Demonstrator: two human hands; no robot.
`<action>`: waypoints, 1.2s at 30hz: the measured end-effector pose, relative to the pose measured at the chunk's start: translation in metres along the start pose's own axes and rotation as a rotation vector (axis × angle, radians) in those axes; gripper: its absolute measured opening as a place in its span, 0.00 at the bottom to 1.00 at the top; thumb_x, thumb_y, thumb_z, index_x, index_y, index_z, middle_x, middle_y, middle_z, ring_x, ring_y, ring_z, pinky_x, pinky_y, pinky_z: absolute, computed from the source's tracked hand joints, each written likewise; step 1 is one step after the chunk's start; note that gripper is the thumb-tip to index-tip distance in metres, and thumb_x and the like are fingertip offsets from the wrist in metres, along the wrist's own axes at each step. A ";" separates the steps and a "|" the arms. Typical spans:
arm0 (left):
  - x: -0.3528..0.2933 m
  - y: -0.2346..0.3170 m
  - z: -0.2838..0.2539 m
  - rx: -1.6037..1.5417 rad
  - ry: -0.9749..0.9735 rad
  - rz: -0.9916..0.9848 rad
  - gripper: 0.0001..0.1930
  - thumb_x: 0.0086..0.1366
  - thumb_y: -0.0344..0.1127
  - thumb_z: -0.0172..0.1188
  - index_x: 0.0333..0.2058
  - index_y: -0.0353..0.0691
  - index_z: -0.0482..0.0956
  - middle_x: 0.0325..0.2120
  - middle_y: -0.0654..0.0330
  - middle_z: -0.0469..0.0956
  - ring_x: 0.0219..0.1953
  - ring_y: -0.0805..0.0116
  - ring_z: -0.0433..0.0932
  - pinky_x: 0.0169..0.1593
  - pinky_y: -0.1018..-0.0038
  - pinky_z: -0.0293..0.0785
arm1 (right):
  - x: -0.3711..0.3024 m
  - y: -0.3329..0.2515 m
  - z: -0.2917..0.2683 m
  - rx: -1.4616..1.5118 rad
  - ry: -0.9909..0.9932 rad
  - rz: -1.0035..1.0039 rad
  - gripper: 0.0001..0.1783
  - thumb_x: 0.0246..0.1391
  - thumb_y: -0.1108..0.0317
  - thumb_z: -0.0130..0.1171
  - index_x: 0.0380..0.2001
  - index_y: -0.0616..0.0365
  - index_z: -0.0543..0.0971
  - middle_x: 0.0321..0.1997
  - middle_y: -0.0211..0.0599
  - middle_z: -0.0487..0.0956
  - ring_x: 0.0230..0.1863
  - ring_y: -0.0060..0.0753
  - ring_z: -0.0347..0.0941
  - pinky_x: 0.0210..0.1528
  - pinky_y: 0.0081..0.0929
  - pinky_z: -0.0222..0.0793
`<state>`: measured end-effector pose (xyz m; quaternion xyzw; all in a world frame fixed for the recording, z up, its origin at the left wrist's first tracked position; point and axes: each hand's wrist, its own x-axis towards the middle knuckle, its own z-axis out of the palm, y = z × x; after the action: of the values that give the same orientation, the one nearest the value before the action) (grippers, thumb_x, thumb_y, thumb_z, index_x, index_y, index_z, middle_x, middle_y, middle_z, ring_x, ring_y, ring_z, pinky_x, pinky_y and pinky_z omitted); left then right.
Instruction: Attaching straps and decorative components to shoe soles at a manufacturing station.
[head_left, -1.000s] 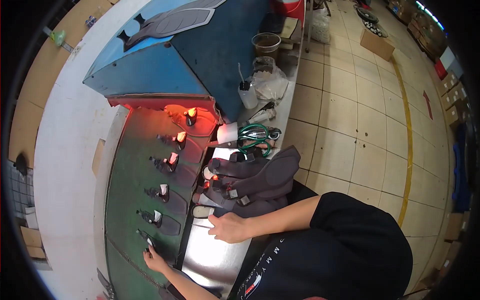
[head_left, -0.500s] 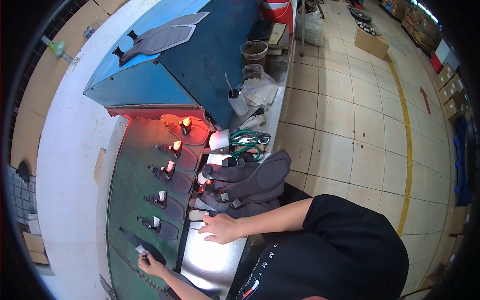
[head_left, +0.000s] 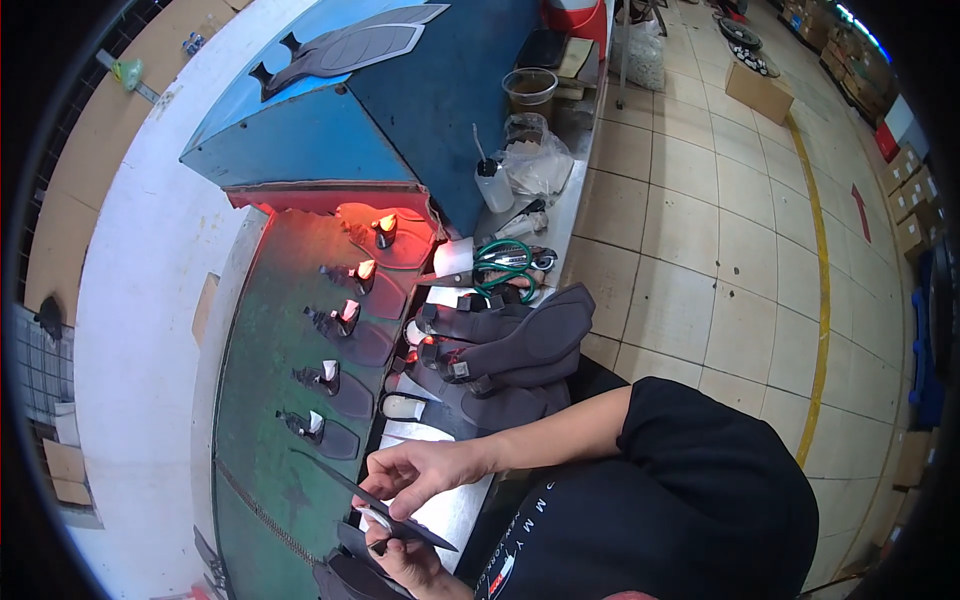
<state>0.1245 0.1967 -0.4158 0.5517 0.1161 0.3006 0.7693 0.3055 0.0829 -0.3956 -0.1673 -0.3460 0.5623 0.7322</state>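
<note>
Both hands meet over the near edge of the green belt, holding a thin dark shoe sole (head_left: 425, 528) tilted nearly edge-on. My left hand (head_left: 408, 562) grips it from below, around a small white-covered part that looks like the heel. My right hand (head_left: 425, 472) pinches the sole's upper side with thumb and fingers. On the green conveyor belt (head_left: 265, 400) several similar soles lie in a row, each with a black heel standing up and a white piece on top; the nearest sole (head_left: 335, 440) is just beyond my hands. A small white-lined, dark-rimmed piece (head_left: 403, 406) lies beside the belt.
Dark soles with heels are piled (head_left: 530, 345) on the metal bench. Behind them are a coil of green cord (head_left: 505, 268), a white bottle (head_left: 493, 187) and a plastic cup (head_left: 529, 92). A blue machine hood (head_left: 300, 140) glows red over the belt's far end.
My left hand has brought the sole from over the belt toward me and tilted it. My right hand has moved from beside the white-lined piece and taken hold of the sole. The view has shifted slightly.
</note>
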 end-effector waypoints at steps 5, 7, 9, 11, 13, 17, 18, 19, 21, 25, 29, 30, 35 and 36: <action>-0.009 -0.007 -0.005 -0.058 0.108 -0.079 0.15 0.56 0.35 0.65 0.41 0.41 0.75 0.41 0.61 0.74 0.37 0.67 0.76 0.38 0.77 0.75 | 0.000 -0.006 0.015 -0.004 0.103 -0.104 0.16 0.49 0.73 0.63 0.29 0.57 0.62 0.50 0.42 0.74 0.49 0.27 0.72 0.52 0.24 0.67; -0.006 -0.002 0.006 -0.063 0.035 -0.155 0.16 0.57 0.37 0.64 0.44 0.42 0.74 0.44 0.62 0.74 0.45 0.64 0.74 0.48 0.70 0.71 | 0.001 -0.007 0.016 0.020 0.103 -0.073 0.16 0.49 0.73 0.63 0.29 0.57 0.62 0.48 0.42 0.75 0.46 0.28 0.74 0.48 0.23 0.70; -0.006 0.003 0.026 -0.122 0.148 -0.220 0.18 0.60 0.41 0.61 0.47 0.43 0.73 0.45 0.61 0.75 0.50 0.61 0.72 0.55 0.64 0.65 | 0.007 -0.002 0.014 0.015 0.152 -0.143 0.16 0.50 0.73 0.62 0.28 0.56 0.62 0.43 0.39 0.76 0.41 0.27 0.75 0.40 0.21 0.72; -0.001 0.000 0.027 -0.028 0.279 -0.180 0.25 0.63 0.47 0.53 0.54 0.39 0.69 0.47 0.58 0.76 0.50 0.58 0.73 0.55 0.66 0.64 | 0.011 -0.005 0.008 -0.003 0.212 -0.212 0.14 0.52 0.72 0.60 0.28 0.54 0.62 0.37 0.33 0.75 0.41 0.22 0.74 0.40 0.19 0.68; -0.003 -0.001 0.011 0.095 0.263 -0.203 0.27 0.64 0.48 0.50 0.56 0.36 0.67 0.47 0.55 0.75 0.50 0.59 0.73 0.55 0.67 0.64 | 0.009 -0.018 0.002 0.053 0.233 -0.245 0.15 0.50 0.71 0.61 0.28 0.54 0.62 0.33 0.28 0.72 0.36 0.19 0.71 0.39 0.18 0.65; -0.010 0.000 0.002 0.234 0.382 -0.222 0.23 0.62 0.35 0.55 0.52 0.26 0.68 0.41 0.49 0.77 0.41 0.58 0.78 0.48 0.62 0.73 | 0.006 -0.021 -0.002 -0.101 0.257 -0.207 0.16 0.49 0.71 0.62 0.28 0.53 0.61 0.30 0.25 0.68 0.32 0.15 0.63 0.35 0.16 0.60; -0.010 0.002 0.002 0.213 0.362 -0.228 0.22 0.62 0.33 0.55 0.51 0.22 0.67 0.38 0.47 0.76 0.43 0.58 0.77 0.47 0.61 0.73 | 0.005 -0.017 0.000 -0.140 0.267 -0.227 0.17 0.49 0.68 0.64 0.29 0.53 0.62 0.31 0.24 0.67 0.33 0.13 0.62 0.35 0.15 0.59; -0.009 0.003 0.003 0.210 0.361 -0.227 0.22 0.62 0.33 0.55 0.51 0.22 0.67 0.38 0.47 0.76 0.43 0.58 0.77 0.47 0.61 0.73 | 0.005 -0.014 0.000 -0.144 0.266 -0.227 0.17 0.49 0.68 0.64 0.29 0.53 0.62 0.31 0.24 0.67 0.33 0.13 0.62 0.35 0.15 0.59; -0.006 0.004 0.004 0.075 0.343 -0.173 0.22 0.63 0.35 0.55 0.52 0.26 0.67 0.42 0.49 0.76 0.46 0.58 0.76 0.48 0.63 0.72 | 0.003 -0.008 -0.002 -0.371 0.318 -0.182 0.19 0.48 0.65 0.66 0.29 0.54 0.63 0.31 0.22 0.67 0.33 0.12 0.62 0.35 0.15 0.58; -0.003 0.004 -0.009 -0.010 0.423 -0.218 0.22 0.64 0.37 0.55 0.53 0.31 0.67 0.47 0.50 0.74 0.48 0.59 0.74 0.50 0.66 0.70 | 0.000 -0.008 -0.004 -0.362 0.272 -0.088 0.16 0.49 0.67 0.65 0.29 0.56 0.66 0.30 0.22 0.67 0.33 0.12 0.64 0.36 0.16 0.62; -0.004 0.011 -0.004 -0.134 0.386 -0.195 0.19 0.63 0.35 0.55 0.51 0.33 0.69 0.49 0.52 0.73 0.46 0.61 0.75 0.49 0.71 0.70 | -0.006 -0.016 -0.002 -0.303 0.225 -0.041 0.23 0.51 0.69 0.63 0.50 0.60 0.71 0.38 0.28 0.75 0.40 0.17 0.70 0.44 0.19 0.66; -0.004 0.012 0.000 -0.015 0.370 -0.213 0.17 0.63 0.33 0.55 0.49 0.32 0.70 0.48 0.53 0.74 0.44 0.63 0.75 0.44 0.74 0.70 | -0.008 -0.016 -0.002 -0.304 0.224 -0.036 0.23 0.51 0.69 0.63 0.50 0.60 0.71 0.38 0.28 0.75 0.40 0.17 0.70 0.44 0.19 0.66; -0.013 0.003 -0.023 0.128 0.299 -0.344 0.16 0.61 0.24 0.54 0.49 0.31 0.70 0.42 0.57 0.74 0.33 0.76 0.72 0.27 0.86 0.62 | -0.016 -0.003 -0.007 -0.633 0.198 -0.105 0.30 0.50 0.71 0.63 0.58 0.58 0.68 0.54 0.39 0.75 0.53 0.25 0.69 0.58 0.25 0.61; -0.013 0.001 -0.018 0.110 0.389 -0.327 0.17 0.60 0.21 0.54 0.50 0.30 0.69 0.40 0.57 0.74 0.30 0.76 0.71 0.27 0.87 0.63 | -0.015 -0.003 -0.006 -0.661 0.213 -0.146 0.30 0.48 0.71 0.63 0.56 0.60 0.69 0.50 0.38 0.77 0.50 0.23 0.71 0.53 0.24 0.64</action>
<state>0.1049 0.2036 -0.4239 0.4986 0.3655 0.2658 0.7397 0.3097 0.0681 -0.4024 -0.4276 -0.4421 0.3457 0.7086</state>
